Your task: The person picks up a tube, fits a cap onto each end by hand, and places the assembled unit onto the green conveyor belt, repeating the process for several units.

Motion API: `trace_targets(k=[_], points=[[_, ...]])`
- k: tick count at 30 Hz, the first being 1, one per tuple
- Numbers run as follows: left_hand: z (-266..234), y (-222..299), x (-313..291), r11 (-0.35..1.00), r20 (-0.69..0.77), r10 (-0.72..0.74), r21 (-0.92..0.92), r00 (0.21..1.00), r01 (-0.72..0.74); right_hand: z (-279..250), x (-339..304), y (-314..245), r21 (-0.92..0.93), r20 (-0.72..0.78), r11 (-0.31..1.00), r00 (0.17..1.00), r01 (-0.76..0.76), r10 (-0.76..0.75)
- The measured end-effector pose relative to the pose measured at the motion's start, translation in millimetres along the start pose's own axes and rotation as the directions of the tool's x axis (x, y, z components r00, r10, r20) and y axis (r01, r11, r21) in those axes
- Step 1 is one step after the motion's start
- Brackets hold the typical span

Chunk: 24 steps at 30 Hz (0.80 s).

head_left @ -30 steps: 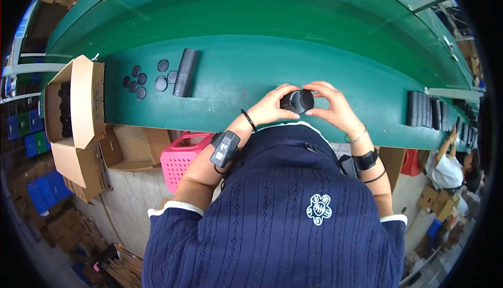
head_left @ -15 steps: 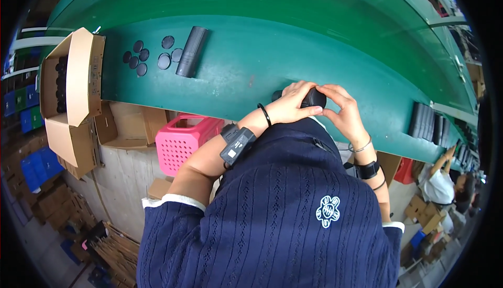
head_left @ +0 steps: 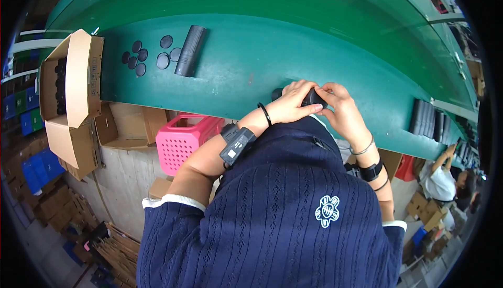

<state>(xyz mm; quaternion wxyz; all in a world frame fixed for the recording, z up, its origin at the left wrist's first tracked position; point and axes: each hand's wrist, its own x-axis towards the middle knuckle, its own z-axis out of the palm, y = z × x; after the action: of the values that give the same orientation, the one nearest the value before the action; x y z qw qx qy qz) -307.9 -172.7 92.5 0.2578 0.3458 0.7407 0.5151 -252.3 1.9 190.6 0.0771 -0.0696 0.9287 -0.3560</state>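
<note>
A ribbed-looking black tube (head_left: 311,98) lies across the near edge of the green bench, in front of my body. My left hand (head_left: 294,100) is wrapped over its middle, and the tube's left end pokes out past the fingers. My right hand (head_left: 340,107) pinches the tube's right end with thumb and fingertips; whether a separate cap sits there is hidden. Farther left on the bench, another black tube (head_left: 190,51) lies beside several round black caps (head_left: 163,61).
An open cardboard box (head_left: 81,78) holding black pieces stands at the bench's left end. A pink basket (head_left: 181,144) is below the near edge. More black tubes (head_left: 423,118) lie in a row at the right, with another person (head_left: 439,183) beyond.
My right hand has shifted slightly left, its fingers curling more tightly over the tube's right end. My left hand keeps its place on the tube.
</note>
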Motion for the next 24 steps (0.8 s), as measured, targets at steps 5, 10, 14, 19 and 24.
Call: trace_targets(k=[5, 10, 14, 19, 24], points=[[0, -2, 0, 0.999, -0.02, 0.002, -0.04, 1.0, -0.003, 7, -3, 13, 0.087, -0.039, 0.996, 0.999, 0.023, -0.019], [0, -4, 0, 0.998, -0.034, 0.02, -0.063, 0.999, -0.022, 9, -2, 14, 0.109, -0.071, 0.992, 0.996, 0.058, -0.051], [-1, -3, 0, 0.999, -0.022, 0.013, -0.043, 1.0, -0.014, 7, 0, 13, 0.033, -0.041, 0.998, 0.998, 0.055, -0.054], [2, -6, 0, 0.999, -0.039, 0.034, -0.027, 0.999, -0.035, 8, 0, 13, 0.034, -0.046, 0.997, 0.997, 0.065, -0.063], [-1, -9, -1, 0.996, -0.039, 0.055, -0.063, 0.998, -0.057, 15, -2, 17, 0.098, -0.098, 0.992, 0.992, 0.084, -0.075]])
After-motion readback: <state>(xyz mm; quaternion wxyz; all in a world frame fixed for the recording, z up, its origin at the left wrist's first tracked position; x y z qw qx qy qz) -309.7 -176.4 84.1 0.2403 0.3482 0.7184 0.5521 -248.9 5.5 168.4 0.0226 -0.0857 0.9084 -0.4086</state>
